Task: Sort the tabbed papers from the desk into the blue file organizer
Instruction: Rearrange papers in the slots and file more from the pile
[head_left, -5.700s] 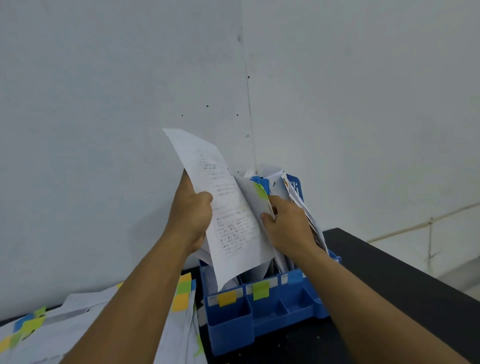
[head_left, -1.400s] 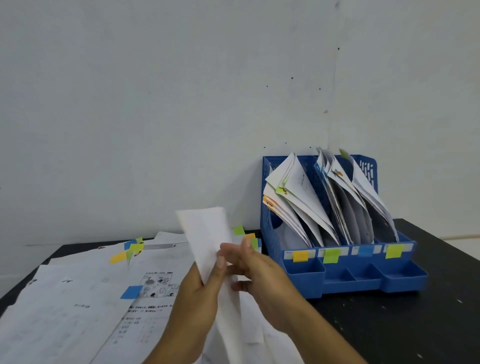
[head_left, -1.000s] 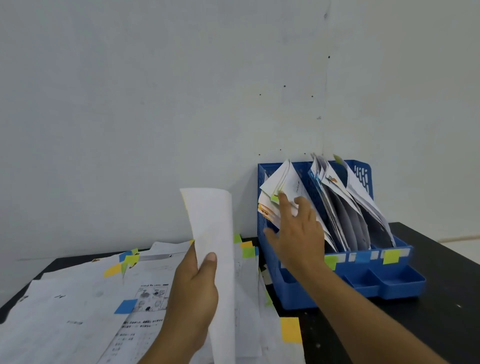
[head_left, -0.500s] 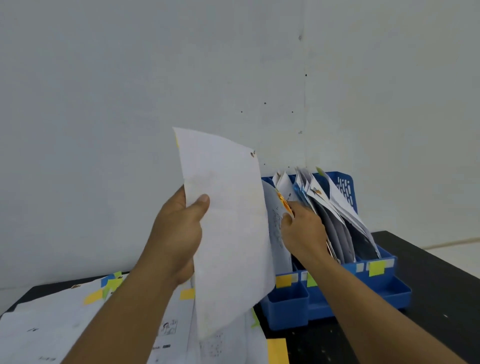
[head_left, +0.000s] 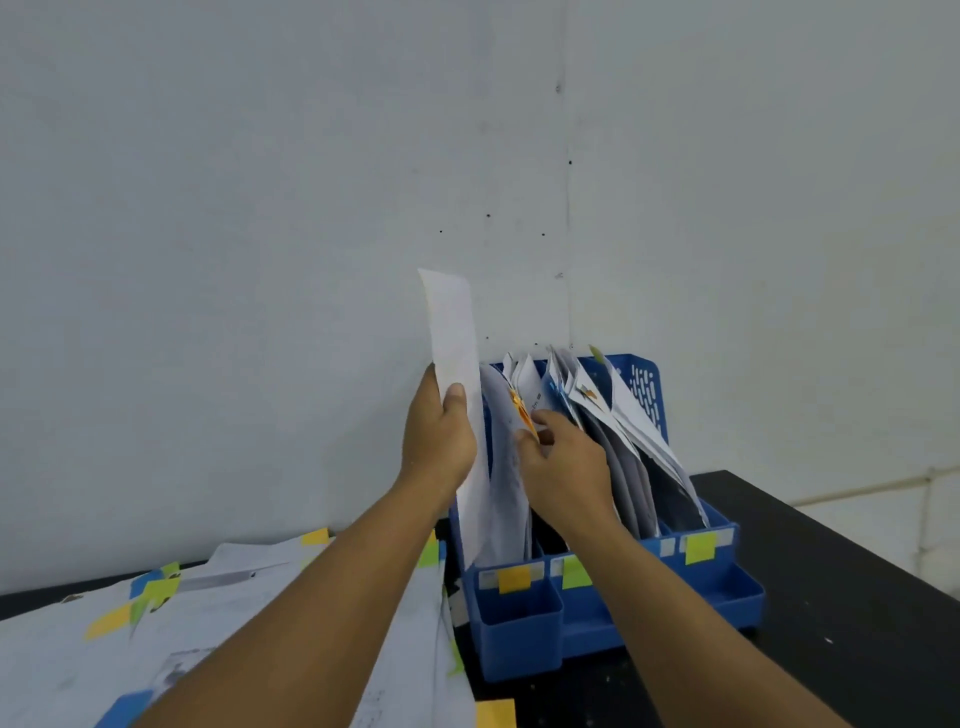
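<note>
Against the grey wall (head_left: 234, 208), at the back of the black bench (head_left: 857, 597): blue file organizer (head_left: 519, 629), its slots stuffed with leaning papers. Left hand (head_left: 439, 434) gripping an upright sheet (head_left: 457, 364) — thumb in front, fingers behind, lower edge dipping into the leftmost slot above the orange label (head_left: 514, 578). Right hand (head_left: 563, 465) just beside it, fingers curled on filed papers near an orange tab (head_left: 521, 410), pressing them rightward. More tabbed papers (head_left: 104, 649) spread flat on the bench to the left — yellow, green, blue tabs showing.
</note>
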